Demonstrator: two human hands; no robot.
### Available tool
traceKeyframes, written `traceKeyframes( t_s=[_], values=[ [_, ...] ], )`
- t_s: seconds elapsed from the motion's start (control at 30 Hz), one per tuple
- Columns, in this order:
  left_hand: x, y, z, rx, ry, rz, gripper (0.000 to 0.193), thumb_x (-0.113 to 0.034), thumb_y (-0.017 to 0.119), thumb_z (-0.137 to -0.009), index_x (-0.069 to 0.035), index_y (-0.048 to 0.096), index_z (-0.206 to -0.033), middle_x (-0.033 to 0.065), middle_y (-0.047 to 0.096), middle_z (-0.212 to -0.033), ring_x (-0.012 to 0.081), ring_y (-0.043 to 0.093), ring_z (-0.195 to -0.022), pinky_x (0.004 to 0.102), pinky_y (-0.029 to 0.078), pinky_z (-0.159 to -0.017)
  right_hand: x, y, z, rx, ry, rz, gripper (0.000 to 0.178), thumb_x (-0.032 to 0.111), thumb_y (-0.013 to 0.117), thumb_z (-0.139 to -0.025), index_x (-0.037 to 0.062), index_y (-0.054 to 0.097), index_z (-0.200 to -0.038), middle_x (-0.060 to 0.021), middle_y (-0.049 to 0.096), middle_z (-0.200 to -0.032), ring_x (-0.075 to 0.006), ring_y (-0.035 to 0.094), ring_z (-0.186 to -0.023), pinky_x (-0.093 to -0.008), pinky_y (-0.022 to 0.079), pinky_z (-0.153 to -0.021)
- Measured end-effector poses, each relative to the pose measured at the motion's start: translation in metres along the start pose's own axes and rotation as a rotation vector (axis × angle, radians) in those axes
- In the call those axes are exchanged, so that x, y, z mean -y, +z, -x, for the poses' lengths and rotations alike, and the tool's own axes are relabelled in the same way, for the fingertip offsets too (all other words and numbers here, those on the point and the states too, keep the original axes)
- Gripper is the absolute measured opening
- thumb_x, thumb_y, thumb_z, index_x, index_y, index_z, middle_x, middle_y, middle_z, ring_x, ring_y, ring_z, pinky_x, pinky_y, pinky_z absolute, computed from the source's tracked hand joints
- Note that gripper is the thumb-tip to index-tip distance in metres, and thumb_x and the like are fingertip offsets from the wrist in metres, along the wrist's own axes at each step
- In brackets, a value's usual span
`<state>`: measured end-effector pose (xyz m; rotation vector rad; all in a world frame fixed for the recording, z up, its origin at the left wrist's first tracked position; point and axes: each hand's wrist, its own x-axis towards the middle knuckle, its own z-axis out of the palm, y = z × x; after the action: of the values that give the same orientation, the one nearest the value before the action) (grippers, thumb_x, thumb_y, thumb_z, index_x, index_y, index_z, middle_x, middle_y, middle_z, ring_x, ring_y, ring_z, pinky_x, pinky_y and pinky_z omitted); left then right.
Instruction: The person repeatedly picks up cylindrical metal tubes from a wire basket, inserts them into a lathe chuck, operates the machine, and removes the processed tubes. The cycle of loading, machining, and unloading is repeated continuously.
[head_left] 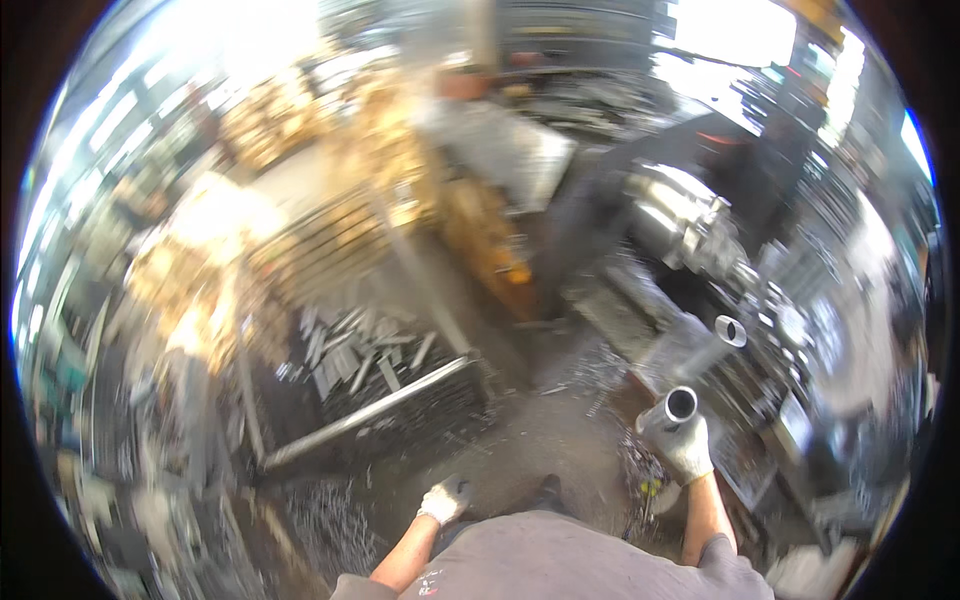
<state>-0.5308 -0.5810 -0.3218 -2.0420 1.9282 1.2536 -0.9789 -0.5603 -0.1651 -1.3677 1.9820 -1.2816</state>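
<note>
My right hand [688, 452], in a pale work glove, is wrapped round a short metal tube [656, 416], whose hollow end tilts up toward me. Just beyond it, a second metal tube [712, 347] rests on the lathe, apart from the one I hold. My left hand [440, 501], also gloved, hangs low beside my body, away from any workpiece. Motion smears its fingers, so whether they are curled or spread does not show. The lathe's shiny round chuck [668, 213] stands beyond both tubes on the right.
A metal-framed bin [365, 415] at left holds many cut metal pieces [355, 350]. Yellowish bundles [210, 260] are heaped behind it. Metal shavings [330, 525] litter the dark floor [545, 435]. The lathe bed and its fittings [780, 330] fill the right side. Much is blurred.
</note>
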Motion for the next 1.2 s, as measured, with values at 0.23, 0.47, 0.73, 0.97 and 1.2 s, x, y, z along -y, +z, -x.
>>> traceKeyframes(
  t_s=[0.23, 0.47, 0.73, 0.97, 1.2],
  values=[
    [0.215, 0.031, 0.158, -0.37, -0.534, 0.477, 0.056, -0.051, 0.065, -0.092, -0.015, 0.075, -0.134, 0.021, 0.073, -0.135, 0.0376, 0.069, -0.128, 0.0446, 0.053, -0.109, 0.139, 0.266, 0.081, 0.915, -0.279, 0.246, 0.037, 0.035, 0.079, -0.089, 0.0003, 0.076, -0.098, -0.0247, 0.077, -0.092, -0.0353, 0.079, -0.09, -0.0447, 0.059, -0.078],
    [0.323, 0.151, 0.31, -1.071, -1.094, 1.124, 0.045, -0.042, 0.069, -0.09, -0.009, 0.08, -0.119, 0.0208, 0.077, -0.122, 0.0373, 0.072, -0.118, 0.0442, 0.055, -0.1, 0.306, 0.42, 0.239, 1.717, -0.919, 0.299, 0.05, 0.038, 0.081, -0.087, 0.0113, 0.069, -0.127, -0.0235, 0.076, -0.115, -0.043, 0.073, -0.11, -0.0486, 0.059, -0.091],
    [0.239, 0.295, 0.372, -2.589, -1.28, 2.111, 0.087, -0.071, 0.044, -0.106, -0.007, 0.04, -0.164, 0.0232, 0.056, -0.154, 0.044, 0.067, -0.119, 0.0632, 0.053, -0.094, 0.444, 0.574, 0.405, 1.972, -1.399, -0.07, 0.045, 0.04, 0.085, -0.081, 0.0085, 0.073, -0.112, -0.0206, 0.078, -0.101, -0.0406, 0.076, -0.098, -0.0477, 0.061, -0.083],
    [0.201, 0.285, 0.453, -2.201, -2.752, 0.576, 0.064, -0.051, 0.05, -0.112, 0.003, 0.058, -0.146, 0.0296, 0.061, -0.148, 0.0456, 0.061, -0.132, 0.0504, 0.05, -0.112, 0.468, 0.672, 0.46, 2.145, -1.741, -0.06, 0.056, 0.05, 0.083, -0.083, 0.0072, 0.072, -0.118, -0.0211, 0.078, -0.096, -0.0402, 0.076, -0.093, -0.0489, 0.061, -0.078],
    [0.224, 0.25, 0.494, -2.136, -2.515, 0.358, 0.042, -0.035, 0.054, -0.111, -0.002, 0.067, -0.133, 0.0238, 0.074, -0.118, 0.0424, 0.072, -0.109, 0.0496, 0.054, -0.098, 0.635, 0.671, 0.443, 2.404, -1.788, -0.524, 0.031, 0.014, 0.085, -0.083, 0.0069, 0.08, -0.113, -0.0163, 0.081, -0.103, -0.0302, 0.08, -0.093, -0.0403, 0.064, -0.083]
  ],
)
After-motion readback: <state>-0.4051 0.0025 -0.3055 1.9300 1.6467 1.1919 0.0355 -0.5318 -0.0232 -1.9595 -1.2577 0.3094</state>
